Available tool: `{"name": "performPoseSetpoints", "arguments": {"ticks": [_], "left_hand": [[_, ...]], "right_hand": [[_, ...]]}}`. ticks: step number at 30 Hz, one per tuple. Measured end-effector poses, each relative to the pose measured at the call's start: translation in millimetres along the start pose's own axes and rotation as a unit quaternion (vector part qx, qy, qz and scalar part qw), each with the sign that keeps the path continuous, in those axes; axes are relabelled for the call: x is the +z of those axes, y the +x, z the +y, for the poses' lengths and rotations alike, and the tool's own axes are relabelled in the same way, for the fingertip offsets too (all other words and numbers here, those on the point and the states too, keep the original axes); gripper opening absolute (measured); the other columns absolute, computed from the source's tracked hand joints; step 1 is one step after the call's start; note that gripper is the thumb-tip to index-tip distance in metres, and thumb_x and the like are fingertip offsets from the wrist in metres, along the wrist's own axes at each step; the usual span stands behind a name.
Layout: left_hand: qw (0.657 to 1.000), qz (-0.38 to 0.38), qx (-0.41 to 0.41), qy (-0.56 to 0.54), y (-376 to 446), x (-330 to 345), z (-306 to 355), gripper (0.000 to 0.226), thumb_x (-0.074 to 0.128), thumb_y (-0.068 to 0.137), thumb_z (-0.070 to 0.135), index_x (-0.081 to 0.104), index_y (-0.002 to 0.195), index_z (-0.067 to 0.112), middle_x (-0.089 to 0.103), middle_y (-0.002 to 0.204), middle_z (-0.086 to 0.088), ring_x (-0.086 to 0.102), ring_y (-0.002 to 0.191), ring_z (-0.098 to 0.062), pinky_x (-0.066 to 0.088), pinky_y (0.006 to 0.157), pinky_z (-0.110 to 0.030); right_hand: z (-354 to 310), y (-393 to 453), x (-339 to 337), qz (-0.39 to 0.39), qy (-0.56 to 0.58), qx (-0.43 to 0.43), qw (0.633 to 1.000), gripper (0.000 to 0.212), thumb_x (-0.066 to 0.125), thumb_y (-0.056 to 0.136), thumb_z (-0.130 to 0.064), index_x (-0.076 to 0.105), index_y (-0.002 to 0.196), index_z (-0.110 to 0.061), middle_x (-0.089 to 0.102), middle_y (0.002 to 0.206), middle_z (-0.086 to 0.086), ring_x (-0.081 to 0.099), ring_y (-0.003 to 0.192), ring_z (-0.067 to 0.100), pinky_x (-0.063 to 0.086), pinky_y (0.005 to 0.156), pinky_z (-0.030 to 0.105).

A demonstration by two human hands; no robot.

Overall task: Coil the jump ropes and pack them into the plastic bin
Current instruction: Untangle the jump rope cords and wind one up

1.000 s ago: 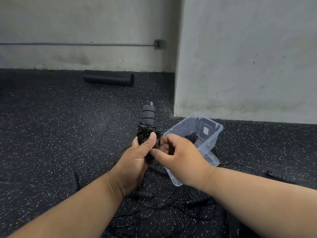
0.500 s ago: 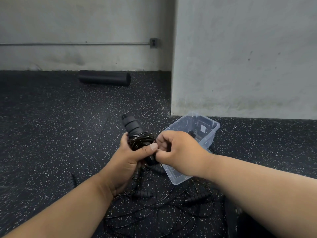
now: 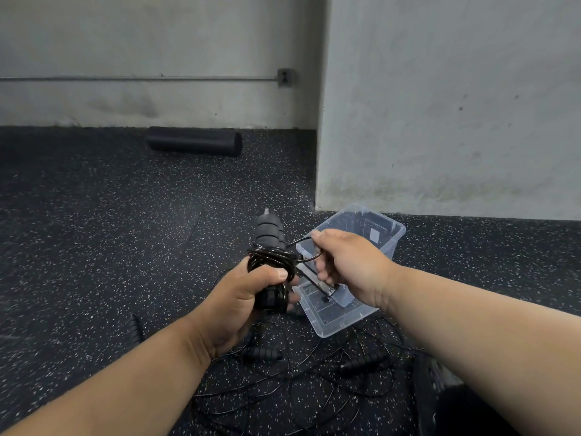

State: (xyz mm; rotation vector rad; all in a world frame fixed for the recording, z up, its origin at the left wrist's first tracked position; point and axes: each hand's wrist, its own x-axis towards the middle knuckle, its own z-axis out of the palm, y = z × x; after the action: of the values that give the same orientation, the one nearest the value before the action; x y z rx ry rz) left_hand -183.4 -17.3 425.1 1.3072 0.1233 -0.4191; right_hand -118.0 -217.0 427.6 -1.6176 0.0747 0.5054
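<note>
Head view: the left hand (image 3: pixel 251 297) grips the 2 paired handles (image 3: pixel 269 234) of a jump rope with its cord wound around them, while the right hand (image 3: pixel 349 265) pinches the last cord loop (image 3: pixel 309 250). The plastic bin (image 3: pixel 342 319) sits just behind on the floor (image 3: pixel 94 247). Coiling looks nearly finished; next, tuck the loop and drop the bundle in. Loose ropes (image 3: pixel 283 379) lie below.

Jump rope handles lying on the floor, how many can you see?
3: one left of the left arm, one below the left hand, one below the plastic bin. More may be hidden under the arms.
</note>
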Motion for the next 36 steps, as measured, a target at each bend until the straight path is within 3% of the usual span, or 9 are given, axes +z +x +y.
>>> {"name": "performPoseSetpoints", "arguments": {"ticks": [7, 14, 20, 23, 26, 29, 32, 34, 36], "left_hand": [[0.998, -0.022, -0.024, 0.058, -5.1, 4.3, -2.4, 0.060, 0.072, 0.076, 0.020, 0.056, 0.132, 0.006, 0.071, 0.122, -0.025, 0.074, 0.090, -0.025, 0.059, 0.074, -0.033], [0.979, -0.114, -0.081, 0.151, -14.7, 4.0, -5.7, 0.070, 0.077, 0.072, 0.028, 0.051, 0.134, 0.011, 0.070, 0.122, -0.024, 0.071, 0.096, -0.028, 0.052, 0.090, -0.056], [0.945, -0.034, -0.151, 0.288, -10.0, -0.4, -10.4, 0.065, 0.085, 0.066, 0.035, 0.057, 0.122, 0.016, 0.075, 0.111, -0.019, 0.077, 0.096, -0.037, 0.061, 0.091, -0.059], [0.937, 0.024, -0.163, 0.308, -2.7, -9.4, -11.3, 0.034, 0.079, 0.087, 0.024, 0.060, 0.113, 0.014, 0.077, 0.099, -0.012, 0.077, 0.079, -0.022, 0.065, 0.076, -0.041], [0.935, 0.062, -0.168, 0.305, 4.7, -22.6, -9.5, 0.050, 0.081, 0.074, 0.037, 0.063, 0.113, 0.012, 0.079, 0.098, -0.014, 0.078, 0.086, -0.031, 0.064, 0.083, -0.049], [0.928, 0.054, -0.186, 0.319, 7.9, -26.6, -9.5, 0.050, 0.079, 0.074, 0.037, 0.065, 0.113, 0.009, 0.079, 0.092, -0.013, 0.077, 0.076, -0.026, 0.062, 0.075, -0.042], [0.896, 0.035, -0.197, 0.397, 7.4, -22.0, -12.6, 0.047, 0.079, 0.075, 0.035, 0.062, 0.112, 0.013, 0.079, 0.095, -0.008, 0.078, 0.083, -0.024, 0.065, 0.076, -0.041], [0.881, 0.006, -0.198, 0.430, 7.7, -18.6, -15.9, 0.049, 0.078, 0.069, 0.034, 0.059, 0.109, 0.012, 0.077, 0.093, -0.006, 0.077, 0.080, -0.021, 0.065, 0.078, -0.050], [0.879, -0.010, -0.191, 0.437, 7.7, -15.4, -20.2, 0.048, 0.077, 0.069, 0.031, 0.055, 0.109, 0.014, 0.076, 0.093, -0.005, 0.077, 0.079, -0.021, 0.065, 0.077, -0.050]], "right_hand": [[-4.9, 3.8, 0.7, 0.052, 0.012, 0.017, 0.998, 0.033, 0.049, 0.110, -0.038, 0.053, 0.084, -0.018, 0.053, 0.058, -0.004, 0.049, 0.049, 0.010, 0.041, 0.048, 0.020], [-9.3, 21.2, -11.3, 0.087, 0.066, 0.060, 0.992, 0.033, 0.055, 0.108, -0.037, 0.054, 0.080, -0.019, 0.054, 0.056, -0.004, 0.049, 0.046, 0.009, 0.040, 0.041, 0.018], [-35.0, 28.1, -25.2, 0.083, 0.258, -0.017, 0.962, 0.032, 0.048, 0.111, -0.037, 0.055, 0.086, -0.018, 0.079, 0.089, 0.006, 0.077, 0.090, 0.019, 0.065, 0.075, 0.035], [-51.1, 23.0, -37.4, 0.049, 0.328, -0.039, 0.943, 0.044, 0.043, 0.112, -0.036, 0.051, 0.072, -0.020, 0.079, 0.099, 0.016, 0.078, 0.099, 0.027, 0.066, 0.080, 0.043], [-59.1, 13.0, -43.0, 0.006, 0.327, -0.062, 0.943, 0.047, 0.044, 0.111, -0.035, 0.052, 0.067, -0.021, 0.078, 0.108, 0.016, 0.075, 0.109, 0.028, 0.061, 0.090, 0.048], [-61.6, 3.3, -40.7, -0.068, 0.302, -0.096, 0.946, 0.040, 0.051, 0.104, -0.035, 0.057, 0.068, -0.020, 0.076, 0.117, 0.012, 0.072, 0.115, 0.028, 0.057, 0.097, 0.045], [-60.4, -6.5, -36.3, -0.136, 0.230, -0.122, 0.956, 0.028, 0.059, 0.099, -0.037, 0.063, 0.076, -0.022, 0.070, 0.124, 0.010, 0.072, 0.107, 0.021, 0.059, 0.070, 0.029], [-58.8, -12.1, -34.7, -0.152, 0.168, -0.135, 0.965, 0.020, 0.063, 0.097, -0.038, 0.065, 0.085, -0.021, 0.067, 0.124, 0.012, 0.073, 0.095, 0.017, 0.033, 0.048, 0.019], [-60.5, -15.6, -33.0, -0.141, 0.144, -0.134, 0.970, 0.019, 0.063, 0.096, -0.037, 0.065, 0.095, -0.017, 0.068, 0.122, 0.012, 0.074, 0.084, 0.014, 0.021, 0.043, 0.018]]}}
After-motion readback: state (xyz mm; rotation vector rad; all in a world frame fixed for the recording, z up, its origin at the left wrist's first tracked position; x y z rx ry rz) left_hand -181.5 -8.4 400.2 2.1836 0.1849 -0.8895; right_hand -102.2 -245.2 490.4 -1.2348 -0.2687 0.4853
